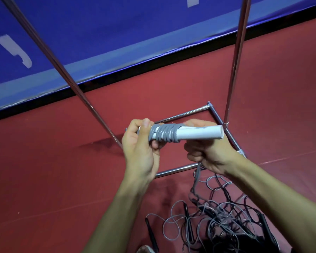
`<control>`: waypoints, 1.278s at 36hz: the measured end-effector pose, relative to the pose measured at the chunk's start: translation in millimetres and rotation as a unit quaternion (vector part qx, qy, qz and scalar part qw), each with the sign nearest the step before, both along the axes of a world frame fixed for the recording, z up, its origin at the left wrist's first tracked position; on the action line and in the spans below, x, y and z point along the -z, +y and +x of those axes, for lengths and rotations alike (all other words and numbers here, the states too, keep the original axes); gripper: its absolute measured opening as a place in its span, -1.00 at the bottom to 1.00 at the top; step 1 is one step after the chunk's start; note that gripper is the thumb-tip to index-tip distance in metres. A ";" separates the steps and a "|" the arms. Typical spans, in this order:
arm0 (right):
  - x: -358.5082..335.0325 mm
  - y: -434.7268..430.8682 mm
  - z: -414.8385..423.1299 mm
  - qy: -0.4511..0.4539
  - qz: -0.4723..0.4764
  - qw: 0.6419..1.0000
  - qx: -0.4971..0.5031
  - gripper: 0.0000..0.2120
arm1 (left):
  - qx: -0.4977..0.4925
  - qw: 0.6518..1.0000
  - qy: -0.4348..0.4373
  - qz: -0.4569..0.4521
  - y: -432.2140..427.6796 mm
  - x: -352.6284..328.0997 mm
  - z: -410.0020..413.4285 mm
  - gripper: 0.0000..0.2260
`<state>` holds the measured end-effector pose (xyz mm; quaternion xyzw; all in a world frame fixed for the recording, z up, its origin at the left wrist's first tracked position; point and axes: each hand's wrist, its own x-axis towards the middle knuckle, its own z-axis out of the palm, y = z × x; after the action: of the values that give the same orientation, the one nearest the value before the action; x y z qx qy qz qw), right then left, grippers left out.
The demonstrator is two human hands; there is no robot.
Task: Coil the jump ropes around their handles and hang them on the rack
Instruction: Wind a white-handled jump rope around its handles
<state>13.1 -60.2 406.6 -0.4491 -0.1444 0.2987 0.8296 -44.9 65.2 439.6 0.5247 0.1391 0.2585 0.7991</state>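
Two white jump-rope handles (195,134) lie side by side, held level in front of me. Several turns of grey rope (163,134) are wound around their left half. My left hand (141,148) grips the handles' left end, thumb on top. My right hand (206,152) is curled under the handles and holds the loose grey rope (197,175), which hangs down to the floor. The chrome rack (233,70) stands just behind my hands, with its base frame (177,168) on the floor.
A tangled pile of grey ropes (223,216) with black handles (151,234) lies on the red floor at the lower right. A blue padded wall (117,42) runs behind the rack. A slanted rack pole (62,70) crosses the left side.
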 end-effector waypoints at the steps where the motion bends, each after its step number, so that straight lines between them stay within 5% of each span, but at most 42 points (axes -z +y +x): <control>1: -1.6 1.0 -1.8 0.024 0.011 1.000 0.008 -0.55 | -0.005 1.000 0.003 -0.013 -0.2 0.1 1.1 -0.78; 6: -6.5 4.4 -5.4 0.050 0.022 0.998 0.034 -0.50 | -0.029 0.999 0.010 -0.040 -1.3 -1.4 4.8 -0.75; 12: 2.9 10.7 -8.8 -0.009 -0.011 0.999 0.038 -0.89 | -0.058 0.994 0.013 -0.090 1.5 2.6 9.4 -0.74; 20: 8.6 20.3 -14.0 -0.007 -0.109 0.992 0.062 -0.72 | -0.138 0.986 0.056 -0.072 3.4 10.5 22.7 -0.76; 26: 12.1 24.9 -21.0 -0.045 -0.165 0.984 0.040 -0.85 | -0.239 0.954 0.059 0.172 20.3 22.6 30.1 -0.77; 32: 24.6 20.8 -18.5 -0.190 -0.332 0.921 0.073 -0.74 | -0.267 0.892 0.071 0.359 31.9 33.1 24.4 -0.82; 34: 27.3 19.5 -17.6 -0.215 -0.377 0.896 0.095 -0.73 | -0.262 0.882 0.064 0.387 29.4 34.0 23.1 -0.82; 37: 27.5 20.1 -20.5 -0.164 -0.321 0.928 0.095 -0.97 | -0.264 0.877 0.055 0.397 27.5 31.3 22.4 -0.82; 41: 18.6 21.5 -21.0 -0.057 -0.207 0.971 0.104 -0.85 | -0.278 0.878 0.049 0.386 33.1 27.1 23.3 -0.83; 46: 22.1 21.9 -16.4 -0.032 -0.270 0.958 0.089 -0.75 | -0.267 0.883 0.047 0.383 32.8 27.9 22.0 -0.84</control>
<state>-3.3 -38.3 384.5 -0.6768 -0.0441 0.2372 0.6955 -22.9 98.1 411.7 0.7448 0.2016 0.4696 0.4291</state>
